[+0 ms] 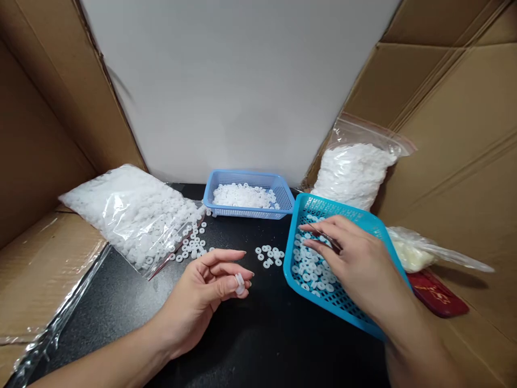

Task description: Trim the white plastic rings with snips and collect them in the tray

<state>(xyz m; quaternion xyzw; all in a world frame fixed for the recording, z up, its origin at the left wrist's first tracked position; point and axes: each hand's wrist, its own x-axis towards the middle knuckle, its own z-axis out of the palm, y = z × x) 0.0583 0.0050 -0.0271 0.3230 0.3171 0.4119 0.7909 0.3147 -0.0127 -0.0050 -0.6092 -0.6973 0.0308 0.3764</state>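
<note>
Between the thumb and fingers of my left hand [212, 288] is a small white grooved plastic ring [239, 283], held above the black tabletop. My right hand [359, 261] reaches over the teal basket [347, 311], closed on thin metal tweezers [325, 233]. The tips of the tweezers are close to the white rings [313, 267] lying in the basket; whether they grip one I cannot tell. A small group of loose white rings [270, 255] lies on the table between my hands.
A blue basket [252, 214] with white rings stands at the back. On the left, a clear bag [133, 215] spills rings [194, 242] onto the table. A second bag [353, 172], a smaller bag [412, 253] and a red object [438, 293] are at the right. Cardboard walls [456, 161] flank the table.
</note>
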